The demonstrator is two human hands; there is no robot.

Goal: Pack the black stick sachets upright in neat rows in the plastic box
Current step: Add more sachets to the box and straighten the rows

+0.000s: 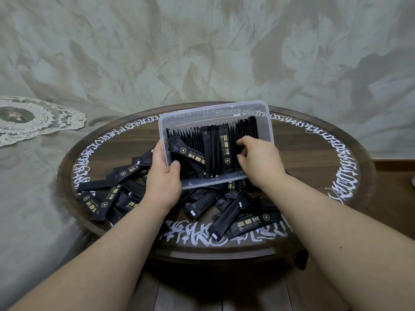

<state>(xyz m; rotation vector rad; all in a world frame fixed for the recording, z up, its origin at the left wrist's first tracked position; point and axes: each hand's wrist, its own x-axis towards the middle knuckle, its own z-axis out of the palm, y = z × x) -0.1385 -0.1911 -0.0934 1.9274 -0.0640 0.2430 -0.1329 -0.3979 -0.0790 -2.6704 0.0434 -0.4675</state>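
Observation:
A clear plastic box (265,122) is tilted toward me above the round table. Inside it a row of black stick sachets (226,135) stands on edge, and a few lean flat against the row at the front. My left hand (162,178) grips the box's near left corner, thumb inside the rim. My right hand (258,158) reaches into the box on the right, fingers pressed against the standing sachets; whether it pinches one I cannot tell. Several loose sachets (233,212) lie heaped on the table below the box.
The round dark wooden table (350,140) has white script around its rim. More loose sachets (105,196) lie at its left. A lace doily (33,117) rests on grey cloth at far left. Wooden floor shows at the right and below.

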